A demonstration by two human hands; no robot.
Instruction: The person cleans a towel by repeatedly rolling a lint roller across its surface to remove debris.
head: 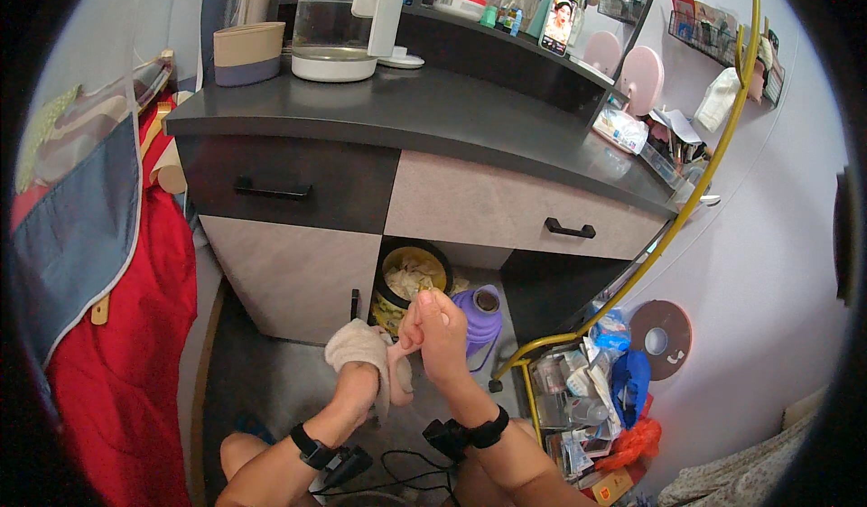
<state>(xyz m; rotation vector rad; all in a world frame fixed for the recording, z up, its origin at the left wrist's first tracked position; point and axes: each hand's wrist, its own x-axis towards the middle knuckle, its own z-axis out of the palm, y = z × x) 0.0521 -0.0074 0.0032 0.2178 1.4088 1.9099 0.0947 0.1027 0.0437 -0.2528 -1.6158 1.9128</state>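
Note:
A pale terry cloth covers my left hand, so its fingers are mostly hidden. A pink object with a slim end lies against the cloth's right side; its exact kind is unclear. My right hand is closed around the pink object's slim upper end, with the thumb on top. Both hands are over the floor, before the open bay of a cabinet. Beyond them stand a bin holding crumpled paper and a purple ribbed container, partly hidden by my right hand.
The dark countertop carries a glass kettle and an oval box. A phone leans on the shelf. A yellow metal frame rises at right, beside a cluttered rack. Red fabric hangs at left. Black cables lie below.

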